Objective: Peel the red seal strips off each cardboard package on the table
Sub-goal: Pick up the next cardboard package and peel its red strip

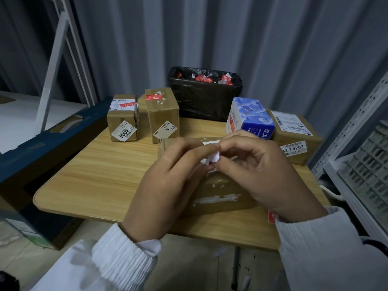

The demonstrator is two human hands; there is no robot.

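A flat cardboard package (218, 192) lies in front of me on the wooden table (100, 171), its top marked with white torn residue. Over it, my left hand (165, 185) and my right hand (262, 171) meet and together pinch a small peeled piece of seal strip (214, 157), white side up with a bit of red showing. Two upright cardboard boxes stand at the back left: one (123, 118) with a red strip on top, the other (162, 114) with a partly torn red strip. A labelled package (296, 135) lies at the right.
A black-lined bin (204, 95) holding several torn red strips stands behind the table. A blue-and-white tissue box (251, 118) sits at the back right. A dark blue carton (48, 148) leans at the left; metal shelving (357, 148) rises on the right. A red scrap (271, 216) lies near my right wrist.
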